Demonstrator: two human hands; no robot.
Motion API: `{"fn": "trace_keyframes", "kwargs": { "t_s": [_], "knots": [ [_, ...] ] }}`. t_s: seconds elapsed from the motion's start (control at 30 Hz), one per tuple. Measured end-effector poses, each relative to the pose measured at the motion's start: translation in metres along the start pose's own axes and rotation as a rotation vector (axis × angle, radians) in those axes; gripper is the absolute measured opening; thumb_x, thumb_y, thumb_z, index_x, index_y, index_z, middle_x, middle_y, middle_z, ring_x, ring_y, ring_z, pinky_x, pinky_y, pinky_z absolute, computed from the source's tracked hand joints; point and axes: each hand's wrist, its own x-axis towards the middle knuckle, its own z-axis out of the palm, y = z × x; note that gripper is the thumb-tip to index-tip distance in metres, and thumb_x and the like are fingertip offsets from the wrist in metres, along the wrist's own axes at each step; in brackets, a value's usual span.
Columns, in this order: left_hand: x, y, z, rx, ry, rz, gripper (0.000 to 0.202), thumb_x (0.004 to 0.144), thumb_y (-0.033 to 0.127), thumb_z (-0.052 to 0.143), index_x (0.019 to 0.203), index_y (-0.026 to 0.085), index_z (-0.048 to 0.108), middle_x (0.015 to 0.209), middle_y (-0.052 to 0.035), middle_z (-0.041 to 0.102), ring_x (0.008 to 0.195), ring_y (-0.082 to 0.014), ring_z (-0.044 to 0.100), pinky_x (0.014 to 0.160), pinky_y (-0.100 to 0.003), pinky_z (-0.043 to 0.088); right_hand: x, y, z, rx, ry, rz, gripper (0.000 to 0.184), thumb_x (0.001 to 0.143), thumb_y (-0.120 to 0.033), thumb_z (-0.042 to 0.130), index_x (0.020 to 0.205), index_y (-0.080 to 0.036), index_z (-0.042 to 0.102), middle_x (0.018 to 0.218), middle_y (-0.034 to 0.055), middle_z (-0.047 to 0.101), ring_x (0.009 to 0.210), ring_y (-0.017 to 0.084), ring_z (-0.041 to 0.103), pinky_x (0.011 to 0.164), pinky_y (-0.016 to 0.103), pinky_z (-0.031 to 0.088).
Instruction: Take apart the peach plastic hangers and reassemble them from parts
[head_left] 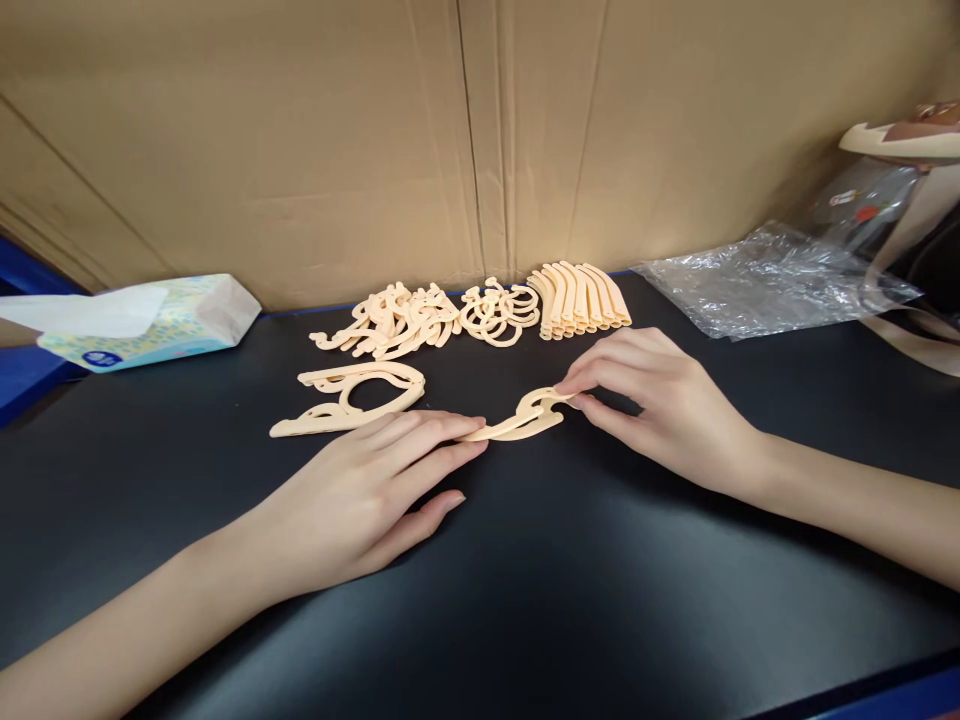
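Note:
On the black table a beige plastic folding-hanger piece [512,428] lies between my two hands, its curved parts overlapping. My left hand [367,500] rests with its fingers stretched onto the left end of that piece, the thumb held apart from it. With thumb and fingertips, my right hand [660,405] pinches the right end, which is partly hidden. Left of these, an assembled folding hanger [375,380] lies folded, close behind my left hand.
A pile of curved hanger parts [397,318], several hooks with rings [499,312] and a row of hanger arms [585,298] lie at the back. A tissue pack [172,320] stands at left, a clear plastic bag [772,285] at right. Cardboard [337,150] walls the rear.

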Motion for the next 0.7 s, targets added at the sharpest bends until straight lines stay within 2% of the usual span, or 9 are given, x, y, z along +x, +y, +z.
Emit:
{"fn": "trace_keyframes", "kwargs": {
  "t_s": [0.13,0.23,0.33,0.47,0.7],
  "knots": [
    [0.002,0.002,-0.001,0.002,0.001,0.011,0.036,0.099,0.021,0.048,0.133,0.015,0.054,0.137,-0.0087,0.058,0.121,-0.0205,0.055,0.105,-0.034,0.042,0.001,-0.001,-0.006,-0.097,0.06,-0.064,0.012,0.095,-0.017,0.055,0.092,-0.019,0.067,0.086,0.0025,0.071,0.085,0.019,0.062,0.084,0.037,0.044],
    [0.004,0.003,-0.003,-0.007,-0.009,0.037,0.033,0.099,0.019,0.048,0.13,0.014,0.057,0.134,-0.0092,0.06,0.118,-0.0209,0.057,0.104,-0.034,0.044,0.002,-0.004,-0.01,-0.24,0.096,-0.183,0.016,0.095,-0.016,0.055,0.086,-0.017,0.068,0.08,0.0024,0.071,0.078,0.018,0.063,0.081,0.037,0.045],
    [0.006,0.004,-0.004,-0.011,-0.005,0.057,0.029,0.098,0.017,0.047,0.124,0.014,0.061,0.128,-0.0092,0.064,0.116,-0.0211,0.059,0.103,-0.034,0.045,0.001,-0.008,-0.015,-0.399,0.121,-0.304,0.018,0.095,-0.013,0.054,0.083,-0.015,0.069,0.078,0.0025,0.072,0.077,0.017,0.064,0.087,0.037,0.046],
    [0.004,0.006,-0.005,-0.039,-0.002,0.085,0.03,0.098,0.016,0.048,0.125,0.016,0.061,0.129,-0.0077,0.063,0.117,-0.0207,0.058,0.102,-0.033,0.044,0.0,-0.013,-0.02,-0.525,0.144,-0.356,0.021,0.093,-0.009,0.056,0.077,-0.016,0.068,0.072,-0.0003,0.07,0.074,0.016,0.063,0.091,0.036,0.047],
    [0.0,0.005,-0.002,-0.066,-0.072,0.048,0.036,0.101,0.031,0.046,0.134,0.018,0.054,0.136,-0.0076,0.057,0.123,-0.0219,0.051,0.106,-0.035,0.04,-0.001,-0.019,-0.025,-0.662,0.068,-0.468,0.031,0.092,-0.002,0.051,0.072,-0.016,0.071,0.066,0.002,0.067,0.069,0.017,0.06,0.091,0.038,0.05]
  ]
}}
